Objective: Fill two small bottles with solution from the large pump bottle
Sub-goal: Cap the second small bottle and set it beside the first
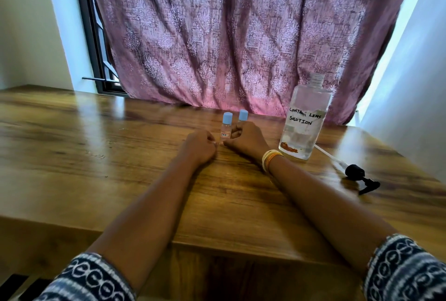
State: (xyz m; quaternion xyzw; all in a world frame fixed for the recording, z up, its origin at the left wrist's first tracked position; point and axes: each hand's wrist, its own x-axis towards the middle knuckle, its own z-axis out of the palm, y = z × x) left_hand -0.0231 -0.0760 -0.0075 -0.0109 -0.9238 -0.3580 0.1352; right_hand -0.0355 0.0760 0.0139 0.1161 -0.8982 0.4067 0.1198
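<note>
Curled fingers (212, 140) flanking capped bottle (226, 129)

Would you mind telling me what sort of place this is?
Probably a room in a home: a wooden table stands against a window hung with a patterned purple curtain.

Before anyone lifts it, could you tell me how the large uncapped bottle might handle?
The large bottle looks nearly empty, so probably light and easy to tip if nudged. Its neck is open, the pump lying on the table, so tilting could spill the remainder.
</note>
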